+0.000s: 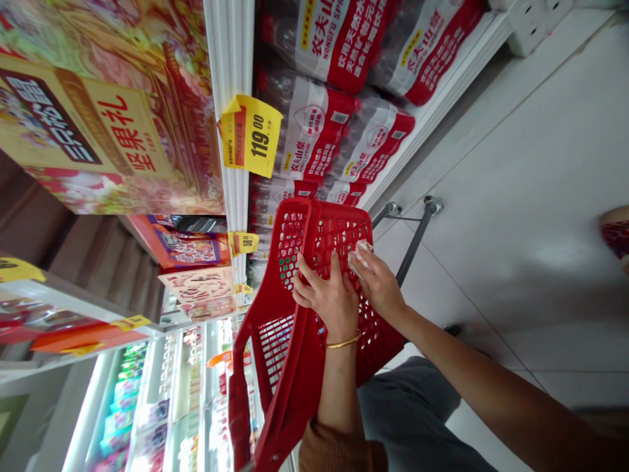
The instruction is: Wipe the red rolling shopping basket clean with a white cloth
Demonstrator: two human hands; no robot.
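Note:
A red plastic shopping cart basket [299, 387] with mesh sides fills the middle of the tilted head view. Over its mesh, my left hand [330, 298], with a gold bracelet on the wrist, has its fingers spread near a red ridge of the basket; I cannot tell how firmly it touches. Beside it, my right hand [381, 282] is closed on a crumpled white tissue [362, 249], held against or just above the mesh. The two hands are close together.
Shrink-wrapped packs of bottled water [319, 131] line the low shelf beside the cart. Above them are boxed nut gifts [122, 124] and a yellow price tag [253, 136]. Grey cart legs with wheels [432, 204] stand on the tiled floor [540, 164]. A person's foot [616, 233] shows at the right edge.

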